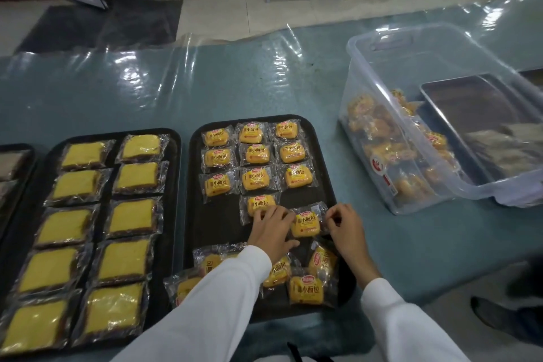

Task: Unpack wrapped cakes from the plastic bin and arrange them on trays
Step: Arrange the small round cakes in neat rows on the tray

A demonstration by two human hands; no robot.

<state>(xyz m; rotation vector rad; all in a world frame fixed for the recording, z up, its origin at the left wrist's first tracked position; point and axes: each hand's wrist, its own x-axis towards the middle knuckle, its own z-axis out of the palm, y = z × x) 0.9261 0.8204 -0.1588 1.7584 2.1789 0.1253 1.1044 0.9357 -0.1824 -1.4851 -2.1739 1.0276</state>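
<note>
Here, a wrapped cake (306,224) on the tray (326,156), at 5 o'clock, top tipped toward 1
Left hand (274,233) spread flat touching its left side; right hand (346,229) pinches its right wrapper edge

Dim, even indoor light is falling from above. Glare is streaking across the clear plastic sheet (182,64) covering the table. Wide-angle distortion is bending lines near the edges. The clear bin (440,114) at right is blurring; frame corners are darkening.
</note>
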